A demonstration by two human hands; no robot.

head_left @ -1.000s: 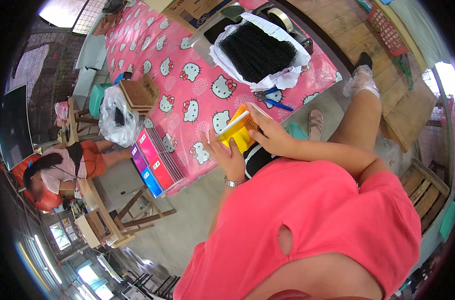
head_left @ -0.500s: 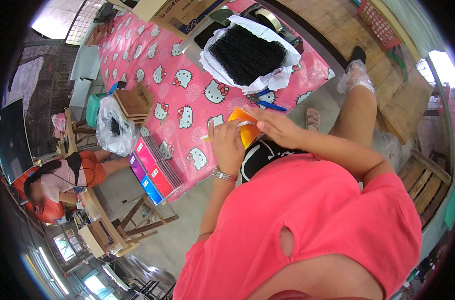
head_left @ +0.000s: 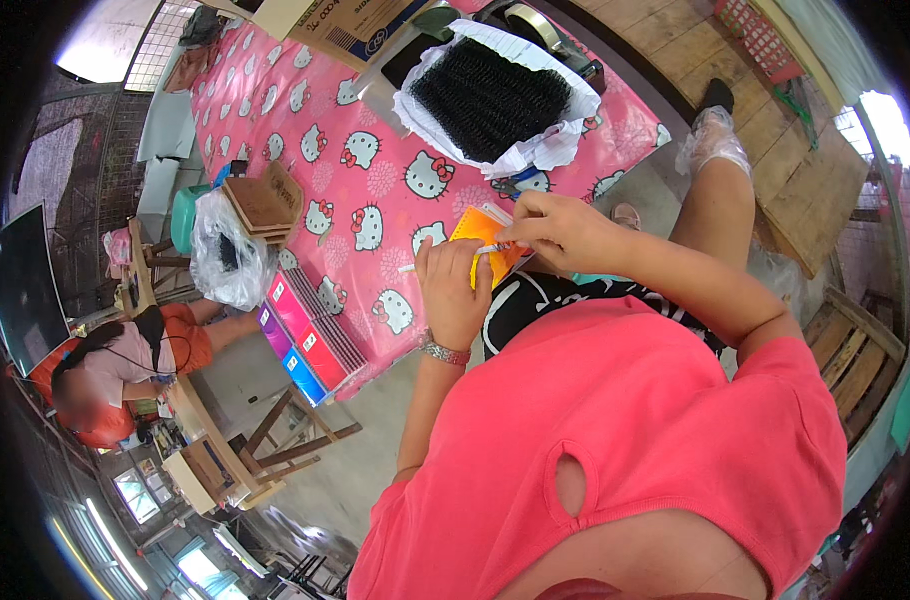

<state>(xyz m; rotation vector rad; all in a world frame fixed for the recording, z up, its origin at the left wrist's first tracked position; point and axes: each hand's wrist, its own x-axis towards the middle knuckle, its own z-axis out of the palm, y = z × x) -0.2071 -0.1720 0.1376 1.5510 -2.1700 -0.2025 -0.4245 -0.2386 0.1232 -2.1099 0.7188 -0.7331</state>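
An orange notebook (head_left: 467,228) with a row of small holes along its edge is held above my lap, beside the table's near edge. My left hand (head_left: 449,285) is closed around its lower left side, and a thin white stick-like piece (head_left: 408,267) pokes out past these fingers and crosses the cover. At the notebook's right edge, my right hand (head_left: 558,232) is closed in a pinch near the end of that piece. What lies between its fingertips is too small to tell. Dark-handled blue scissors (head_left: 521,182) lie just beyond, partly covered by my right hand.
On the pink patterned tablecloth (head_left: 320,180), black coils (head_left: 490,100) rest on white paper, near a tape roll (head_left: 533,25) and cardboard box (head_left: 340,25). Stacked notebooks (head_left: 313,340) sit at the left corner by brown cardboard pieces (head_left: 265,203) and a plastic bag (head_left: 230,250). Another person (head_left: 125,360) is farther left.
My right hand has lifted off the notebook's cover and curled into a pinch at its right edge. The notebook's orange face shows more, and the scissors are more hidden.
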